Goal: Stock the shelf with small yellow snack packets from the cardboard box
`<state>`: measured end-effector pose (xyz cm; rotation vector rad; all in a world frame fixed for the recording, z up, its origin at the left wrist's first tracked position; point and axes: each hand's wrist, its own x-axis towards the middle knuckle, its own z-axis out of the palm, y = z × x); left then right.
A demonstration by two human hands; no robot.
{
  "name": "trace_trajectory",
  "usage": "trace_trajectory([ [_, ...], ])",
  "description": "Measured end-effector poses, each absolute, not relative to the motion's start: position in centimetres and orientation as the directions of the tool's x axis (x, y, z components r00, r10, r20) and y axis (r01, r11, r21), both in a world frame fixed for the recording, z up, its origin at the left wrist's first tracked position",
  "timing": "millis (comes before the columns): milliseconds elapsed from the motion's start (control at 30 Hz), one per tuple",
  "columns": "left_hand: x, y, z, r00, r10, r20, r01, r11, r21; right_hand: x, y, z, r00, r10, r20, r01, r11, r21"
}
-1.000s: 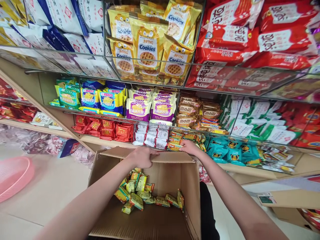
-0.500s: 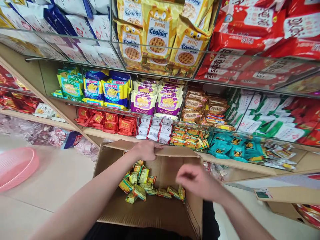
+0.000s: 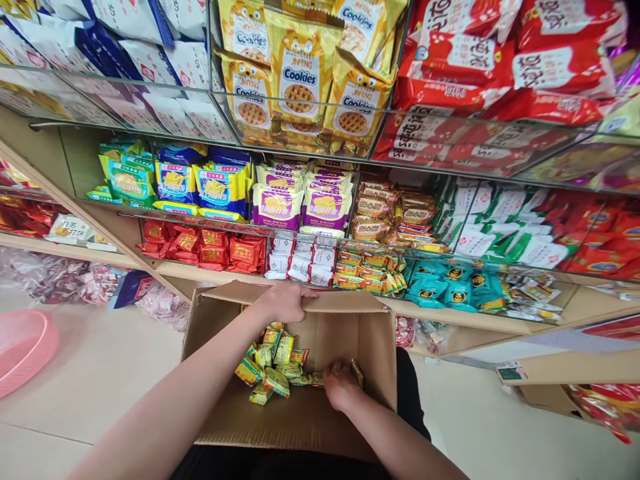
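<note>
An open cardboard box (image 3: pixel 280 437) is in front of my body. Inside lie several small yellow-green wrapped snack packets (image 3: pixel 277 381), heaped towards its left side. My left hand (image 3: pixel 286 302) is closed over the box's far flap, thumb side towards the shelf. Down in the box, my right hand (image 3: pixel 341 385) has its fingers curled round a snack packet in the row right of the heap. Its fingers largely hide that packet. One more packet (image 3: pixel 357 373) stands against the right wall beside the hand.
Beyond the box rise glass-fronted shelves (image 3: pixel 300 150) packed with biscuit bags. Similar small yellow packets (image 3: pixel 367 270) fill a bottom-row compartment, beside teal packets (image 3: pixel 445 287). A pink basket (image 3: pixel 27 347) sits on the floor at left. Plastic-wrapped bags (image 3: pixel 65 277) lie under the shelf.
My right hand has moved down and left into the box, onto the packets. The left hand keeps its hold on the flap. The view has shifted slightly.
</note>
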<state>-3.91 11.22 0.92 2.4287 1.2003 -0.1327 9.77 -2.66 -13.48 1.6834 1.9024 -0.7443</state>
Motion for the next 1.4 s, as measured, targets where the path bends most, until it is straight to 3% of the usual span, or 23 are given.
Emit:
trace_trajectory([
  [267,-3.9,11.0,0.9,0.59,0.756,-0.283,0.799,-0.496,0.341,10.0,-2.0,-14.7,-0.096,0.762,-0.64,0.995,0.082,-0.051],
  [633,-4.0,11.3,0.8,0.593,0.758,-0.271,0.795,-0.499,0.344,9.9,-1.6,-12.1,-0.154,0.817,-0.555,0.983,0.071,-0.168],
  [700,-3.9,11.5,0.8,0.579,0.762,-0.289,0.807,-0.484,0.34,10.4,-1.9,-10.1,-0.19,0.848,-0.495,0.963,0.063,-0.261],
  [767,-3.9,11.7,0.9,0.573,0.761,-0.303,0.811,-0.476,0.34,11.4,-2.3,-7.5,-0.263,0.879,-0.398,0.821,-0.013,-0.571],
  [833,-4.0,11.9,1.0,0.572,0.761,-0.306,0.811,-0.469,0.349,12.8,-2.6,-4.8,-0.3,0.908,-0.292,0.411,-0.153,-0.899],
  [867,-4.0,11.9,1.2,0.578,0.754,-0.311,0.806,-0.467,0.363,13.5,-2.8,-3.5,-0.281,0.924,-0.259,0.17,-0.217,-0.961],
  [933,-4.0,11.6,1.7,0.62,0.726,-0.298,0.766,-0.478,0.43,14.8,-3.0,-1.5,-0.184,0.951,-0.249,-0.184,-0.282,-0.942],
  [1033,-3.3,9.5,2.9,0.682,0.726,-0.086,0.589,-0.476,0.653,15.9,-3.5,0.2,-0.004,0.959,-0.284,-0.443,-0.257,-0.859],
  [1100,-2.5,7.1,3.8,0.609,0.792,0.049,0.415,-0.371,0.831,16.0,-3.8,0.8,0.058,0.951,-0.304,-0.529,-0.229,-0.817],
  [1167,-1.5,4.6,4.5,0.583,0.813,0.01,0.302,-0.229,0.925,15.8,-4.0,1.1,0.071,0.95,-0.304,-0.58,-0.208,-0.788],
  [1267,-0.5,2.2,4.7,0.625,0.779,-0.054,0.269,-0.149,0.952,15.3,-3.9,1.1,0.074,0.948,-0.31,-0.634,-0.195,-0.748],
  [1400,-0.1,1.1,3.2,0.609,0.78,-0.145,0.197,0.028,0.98,14.5,-3.9,0.2,0.146,0.879,-0.453,-0.736,-0.21,-0.644],
])
